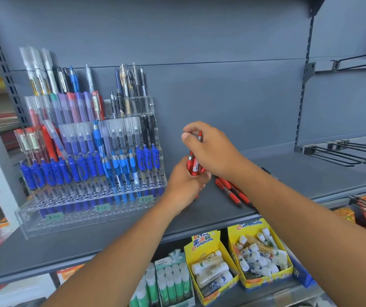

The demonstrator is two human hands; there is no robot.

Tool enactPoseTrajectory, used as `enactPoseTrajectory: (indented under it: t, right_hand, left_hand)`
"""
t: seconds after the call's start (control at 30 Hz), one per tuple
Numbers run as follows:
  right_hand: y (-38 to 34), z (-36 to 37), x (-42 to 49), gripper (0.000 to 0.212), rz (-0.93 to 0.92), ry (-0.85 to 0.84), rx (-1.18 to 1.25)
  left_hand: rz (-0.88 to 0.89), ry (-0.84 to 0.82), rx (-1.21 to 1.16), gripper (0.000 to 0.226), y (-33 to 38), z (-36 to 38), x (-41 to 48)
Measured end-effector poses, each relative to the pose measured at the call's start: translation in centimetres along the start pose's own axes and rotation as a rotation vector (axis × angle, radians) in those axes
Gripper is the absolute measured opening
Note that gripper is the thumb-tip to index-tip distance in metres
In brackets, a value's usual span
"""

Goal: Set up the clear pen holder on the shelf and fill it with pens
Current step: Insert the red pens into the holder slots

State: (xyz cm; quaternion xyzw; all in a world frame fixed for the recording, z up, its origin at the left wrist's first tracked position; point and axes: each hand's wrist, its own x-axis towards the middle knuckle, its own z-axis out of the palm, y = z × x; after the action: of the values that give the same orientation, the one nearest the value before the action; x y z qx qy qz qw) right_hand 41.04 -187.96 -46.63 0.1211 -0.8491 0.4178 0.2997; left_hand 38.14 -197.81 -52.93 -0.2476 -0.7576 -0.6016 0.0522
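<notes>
A clear tiered pen holder [44, 222] stands on the left of the grey shelf [288, 173], its rows packed with blue, red, purple and black pens. Its lowest front rows hold nothing. To the right of the holder, my left hand [184, 187] grips the lower ends of a bunch of red pens [194, 167]. My right hand [208, 149] is above it and pinches the top of one red pen from that bunch. More red pens [233, 191] lie loose on the shelf under my right wrist.
Yellow boxes of glue sticks [213, 271] and a box of green-labelled tubes [173, 282] sit on the shelf below. Black wire hooks [341, 151] jut out at the right. The grey back panel rises behind.
</notes>
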Motion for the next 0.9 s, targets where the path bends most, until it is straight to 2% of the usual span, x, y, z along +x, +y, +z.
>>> enactPoseTrajectory:
  t: [0.07,0.2,0.27,0.43,0.5,0.57,0.7,0.8,0.9]
  right_hand:
    - [-0.2,-0.1,0.1,0.024,-0.018,0.060,0.062]
    - [-0.8,0.0,-0.2,0.013,-0.096,0.204,0.161]
    - [-1.3,0.3,-0.6,0.017,-0.132,0.168,0.100]
    - [-1.8,2.2,-1.0,0.049,-0.167,-0.009,-0.124]
    - [-1.4,2.9,-1.4,0.051,-0.195,-0.053,-0.223]
    - [-1.3,3.1,-1.9,0.048,-0.219,-0.051,-0.196]
    - [-2.2,2.5,-2.1,0.047,-0.124,0.073,0.009]
    - [-2.9,2.6,-1.8,0.042,-0.104,0.087,0.021]
    - [-3.0,3.2,-2.0,0.048,-0.123,0.087,0.002]
  left_hand:
    - [-0.004,-0.020,-0.023,0.014,0.1,-0.1,-0.1]
    - [0.065,0.035,-0.051,0.017,0.6,-0.7,-0.9]
    - [0.083,0.045,-0.064,0.020,0.8,-1.3,-1.5]
    - [0.090,0.052,-0.047,0.022,0.9,-1.9,-2.6]
    - [0.095,0.031,-0.015,0.018,0.6,-2.2,-2.7]
    - [0.082,0.016,-0.019,0.015,0.3,-2.5,-3.0]
    - [0.059,0.035,-0.138,0.014,0.2,-3.2,-3.8]
    - [0.063,0.064,-0.175,0.014,0.0,-4.2,-4.1]
    - [0.069,0.084,-0.167,0.013,-0.3,-6.0,-5.0]
